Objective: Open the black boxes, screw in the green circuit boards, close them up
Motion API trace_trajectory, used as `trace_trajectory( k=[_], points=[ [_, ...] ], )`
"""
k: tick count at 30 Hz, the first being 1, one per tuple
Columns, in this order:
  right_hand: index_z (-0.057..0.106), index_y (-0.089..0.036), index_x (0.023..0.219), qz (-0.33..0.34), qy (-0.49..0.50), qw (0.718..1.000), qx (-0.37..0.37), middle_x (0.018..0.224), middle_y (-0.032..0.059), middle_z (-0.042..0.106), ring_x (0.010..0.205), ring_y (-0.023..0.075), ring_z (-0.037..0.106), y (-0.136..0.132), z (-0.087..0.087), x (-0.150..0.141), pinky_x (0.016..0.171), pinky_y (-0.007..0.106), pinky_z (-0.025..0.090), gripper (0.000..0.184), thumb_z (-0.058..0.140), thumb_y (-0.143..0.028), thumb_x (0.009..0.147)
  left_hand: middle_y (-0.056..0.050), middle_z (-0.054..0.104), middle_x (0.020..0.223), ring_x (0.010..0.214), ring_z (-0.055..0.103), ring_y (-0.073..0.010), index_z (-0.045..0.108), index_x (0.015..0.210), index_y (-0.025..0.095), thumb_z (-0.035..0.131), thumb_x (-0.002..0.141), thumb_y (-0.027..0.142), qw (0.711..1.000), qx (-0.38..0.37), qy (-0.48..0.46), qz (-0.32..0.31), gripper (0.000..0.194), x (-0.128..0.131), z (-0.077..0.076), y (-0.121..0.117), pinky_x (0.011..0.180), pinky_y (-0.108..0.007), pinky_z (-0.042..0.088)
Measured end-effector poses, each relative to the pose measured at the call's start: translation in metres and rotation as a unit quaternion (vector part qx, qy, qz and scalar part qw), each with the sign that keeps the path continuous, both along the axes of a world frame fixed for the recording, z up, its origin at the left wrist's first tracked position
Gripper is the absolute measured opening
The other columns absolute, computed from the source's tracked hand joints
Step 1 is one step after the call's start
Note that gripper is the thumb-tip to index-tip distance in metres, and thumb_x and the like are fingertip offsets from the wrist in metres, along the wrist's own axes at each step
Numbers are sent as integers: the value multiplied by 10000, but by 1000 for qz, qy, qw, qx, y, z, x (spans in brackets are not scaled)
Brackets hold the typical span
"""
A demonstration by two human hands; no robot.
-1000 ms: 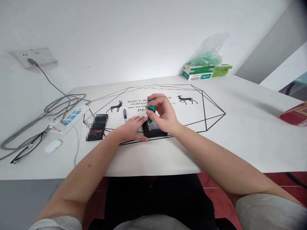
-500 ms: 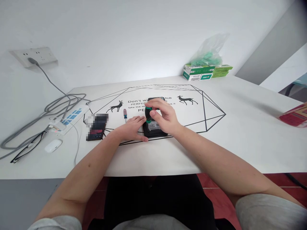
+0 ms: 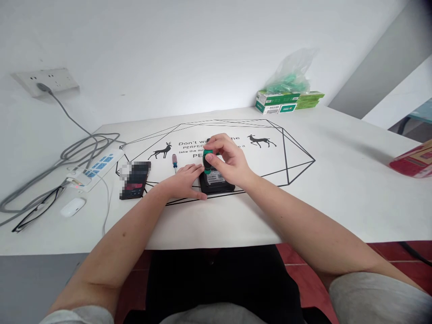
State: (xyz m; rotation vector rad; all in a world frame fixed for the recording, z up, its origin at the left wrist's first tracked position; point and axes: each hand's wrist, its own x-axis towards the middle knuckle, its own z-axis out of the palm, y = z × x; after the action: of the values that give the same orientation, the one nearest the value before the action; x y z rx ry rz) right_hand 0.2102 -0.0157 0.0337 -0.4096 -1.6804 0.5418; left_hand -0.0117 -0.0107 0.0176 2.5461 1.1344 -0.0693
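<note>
Near the table's front middle lies a black device (image 3: 216, 179), flat, with a white printed label on top; much of its far part is hidden by my right hand. My right hand (image 3: 229, 159) grips the green-and-black handle of a screwdriver (image 3: 207, 162), held upright over the device's left side. The screwdriver's tip cannot be seen. My left hand (image 3: 185, 181) rests flat at the device's left edge with fingers stretched out and thumb along the near side. Just beyond that hand lies a second, smaller screwdriver (image 3: 174, 163) with a pinkish clear handle and blue collar.
To the left are a phone (image 3: 135, 181), a white earphone case (image 3: 73, 207), folded glasses (image 3: 38, 208), a power strip (image 3: 99, 170) and a coiled grey cable (image 3: 57, 173). Green-and-white boxes (image 3: 278, 102) under a plastic bag (image 3: 292, 74) stand at the back right. A red box (image 3: 413, 162) sits far right.
My right hand has turned slightly around the screwdriver handle, which stays over the device. The left hand keeps its place. The whole view has shifted a little.
</note>
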Motion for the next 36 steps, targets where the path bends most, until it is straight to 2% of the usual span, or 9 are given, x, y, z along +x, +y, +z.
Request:
trace_trajectory(
  k=[3, 5, 9, 12, 16, 19, 24, 30, 36],
  points=[
    [698, -277, 1075, 68, 23, 995, -73, 1282, 82, 745, 1015, 193, 730, -2, -2, -3, 817, 393, 647, 257, 808, -470, 945, -206, 242, 1820, 1662, 217, -478, 251, 1746, 197, 690, 849, 861, 1000, 1, -9, -3, 1199, 0, -1, 1, 1312, -601, 264],
    [683, -283, 1061, 79, 31, 992, -93, 1240, 62, 775, 1000, 192, 750, -4, -4, -5, 831, 399, 653, 277, 848, -449, 912, -207, 225, 1824, 1664, 208, -481, 230, 1754, 213, 693, 840, 872, 1000, 6, -21, -8, 1218, -1, -4, 3, 1309, -610, 265],
    [711, -288, 1034, 20, 21, 998, -56, 1088, 29, 814, 916, 195, 746, -8, -4, -8, 841, 420, 622, 256, 876, -410, 881, -210, 258, 1808, 1622, 286, -500, 204, 1761, 246, 681, 837, 894, 999, 14, -42, -14, 1226, -3, -10, 5, 1274, -636, 307],
    [732, -281, 1072, -17, -2, 999, -31, 1131, 50, 838, 965, 211, 764, -11, -3, -8, 811, 406, 597, 230, 843, -395, 907, -205, 294, 1796, 1601, 327, -496, 186, 1765, 251, 689, 839, 888, 999, 13, -41, -14, 1232, -3, -10, 5, 1268, -620, 319],
    [724, -263, 1195, 15, -24, 999, -26, 1240, 93, 829, 1095, 223, 783, -14, -2, -5, 875, 414, 607, 216, 677, -393, 1029, -161, 316, 1800, 1637, 266, -474, 254, 1747, 268, 675, 862, 872, 999, 19, -35, -28, 1151, -2, -6, 3, 1297, -589, 288],
    [715, -255, 1203, 28, -25, 999, -31, 1183, 92, 822, 1080, 226, 777, -13, -2, -4, 905, 433, 609, 224, 606, -390, 1062, -161, 345, 1786, 1627, 282, -475, 321, 1722, 257, 673, 866, 862, 999, 16, -28, -24, 1106, -1, -3, 1, 1299, -585, 296],
    [695, -274, 1117, -24, -19, 1000, 5, 1027, 35, 742, 875, 182, 646, -6, -3, -5, 802, 383, 551, 147, 699, -336, 983, -184, 302, 1798, 1635, 271, -475, 275, 1733, 254, 691, 860, 853, 999, 9, -28, -18, 1138, -1, -2, 1, 1296, -599, 299],
    [649, -280, 1068, -41, -25, 999, -8, 934, -6, 591, 815, 172, 555, -2, -5, -6, 778, 375, 527, 297, 847, -398, 881, -211, 300, 1784, 1615, 306, -469, 193, 1761, 252, 705, 851, 851, 1000, 5, -27, -10, 1203, -1, -5, 3, 1283, -615, 309],
    [617, -268, 1198, 73, 7, 996, -54, 1207, 88, 721, 1127, 222, 711, -6, -9, -6, 935, 435, 603, 208, 606, -415, 1053, -217, 314, 1788, 1639, 269, -479, 319, 1716, 194, 668, 856, 881, 1000, 11, -17, -15, 1154, -1, -2, 2, 1297, -588, 287]
  ],
)
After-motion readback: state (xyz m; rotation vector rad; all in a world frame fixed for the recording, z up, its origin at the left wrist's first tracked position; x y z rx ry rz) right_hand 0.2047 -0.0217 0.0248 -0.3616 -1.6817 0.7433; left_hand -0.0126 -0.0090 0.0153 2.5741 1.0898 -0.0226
